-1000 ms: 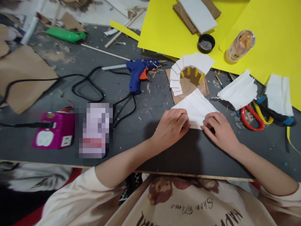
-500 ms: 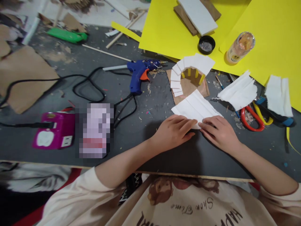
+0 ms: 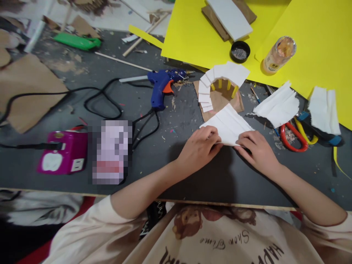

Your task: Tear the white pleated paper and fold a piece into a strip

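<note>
A white sheet of tissue paper with crease lines lies on the dark table in front of me. My left hand pinches its near left edge, fingers curled. At the near right corner, my right hand pinches the same sheet between thumb and fingers. The near edge between the hands looks folded over. Just beyond the sheet stands a curved model of white tiles on short yellow posts, on a brown cardboard base. Two more pleated white pieces, one nearer and one farther right, lie to the right.
A blue glue gun with a cable lies left of the model. Red-handled scissors rest at right. A jar and black lid stand on yellow board. A magenta power block and a blurred-out object sit at left.
Both hands have shifted slightly apart, and their fingers have curled more. The near edge of the white sheet now shows as a straight fold between them.
</note>
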A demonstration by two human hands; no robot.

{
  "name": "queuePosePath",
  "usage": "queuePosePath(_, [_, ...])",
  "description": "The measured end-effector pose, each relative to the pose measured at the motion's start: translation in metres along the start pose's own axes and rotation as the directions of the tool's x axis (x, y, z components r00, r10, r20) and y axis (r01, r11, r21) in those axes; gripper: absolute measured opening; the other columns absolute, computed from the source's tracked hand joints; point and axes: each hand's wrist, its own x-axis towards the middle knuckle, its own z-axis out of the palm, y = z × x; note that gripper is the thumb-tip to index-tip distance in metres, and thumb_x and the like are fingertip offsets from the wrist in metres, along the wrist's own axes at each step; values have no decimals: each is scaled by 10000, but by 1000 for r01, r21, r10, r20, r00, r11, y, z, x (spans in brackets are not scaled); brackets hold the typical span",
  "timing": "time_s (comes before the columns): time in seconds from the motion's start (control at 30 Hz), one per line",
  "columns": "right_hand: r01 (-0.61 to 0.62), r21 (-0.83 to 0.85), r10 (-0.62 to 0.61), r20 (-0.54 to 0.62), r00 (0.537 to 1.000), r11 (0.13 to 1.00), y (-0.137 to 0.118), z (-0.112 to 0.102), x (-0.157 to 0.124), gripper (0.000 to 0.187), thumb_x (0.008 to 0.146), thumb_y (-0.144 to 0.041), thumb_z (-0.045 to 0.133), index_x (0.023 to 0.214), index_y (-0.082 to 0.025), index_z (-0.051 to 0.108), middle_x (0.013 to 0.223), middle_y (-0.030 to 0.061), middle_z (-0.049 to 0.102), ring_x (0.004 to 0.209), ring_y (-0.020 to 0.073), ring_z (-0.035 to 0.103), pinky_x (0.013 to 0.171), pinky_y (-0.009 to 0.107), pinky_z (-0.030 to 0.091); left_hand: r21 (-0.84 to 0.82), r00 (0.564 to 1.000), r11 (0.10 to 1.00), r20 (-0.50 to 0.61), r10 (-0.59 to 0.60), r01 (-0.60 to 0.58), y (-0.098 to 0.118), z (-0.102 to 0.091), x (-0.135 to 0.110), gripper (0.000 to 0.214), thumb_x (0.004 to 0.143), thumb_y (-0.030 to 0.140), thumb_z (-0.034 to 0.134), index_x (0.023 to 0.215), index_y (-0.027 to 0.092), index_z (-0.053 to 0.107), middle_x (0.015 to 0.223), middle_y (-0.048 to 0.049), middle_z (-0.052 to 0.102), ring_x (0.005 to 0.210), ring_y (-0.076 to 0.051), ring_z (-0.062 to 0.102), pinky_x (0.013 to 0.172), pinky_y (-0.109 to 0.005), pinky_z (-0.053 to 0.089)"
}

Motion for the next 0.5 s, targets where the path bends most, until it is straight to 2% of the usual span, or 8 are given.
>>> queuePosePath(0.13, [-52, 4, 52, -18, 998, 999, 1, 0, 0, 175, 937, -267, 487, 823, -172, 581, 857, 79, 587, 825, 199, 523, 759, 337, 446, -22, 997, 997, 28, -77, 77, -1, -2, 1, 171, 924, 230, 481, 800, 165, 578, 910, -61, 578, 863, -193, 549, 759, -315, 449])
queuePosePath(0.37, [-114, -11, 114, -24, 993, 993, 7, 1, 0, 211, 933, -291, 499, 753, -185, 532, 819, 60, 541, 796, 193, 488, 748, 341, 416, 158, 986, 977, 65, -151, 140, -2, -6, 1, 196, 912, 268, 506, 783, 155, 600, 911, -80, 576, 810, -218, 519, 717, -341, 418])
queuePosePath(0.5, [-119, -11, 118, -29, 993, 993, 8, 1, 0, 225, 927, -300, 510, 731, -190, 508, 796, 53, 525, 771, 191, 469, 731, 339, 407, 201, 987, 970, 61, -150, 135, -3, -9, 0, 166, 890, 252, 542, 766, 161, 603, 900, -76, 580, 789, -216, 511, 698, -338, 397])
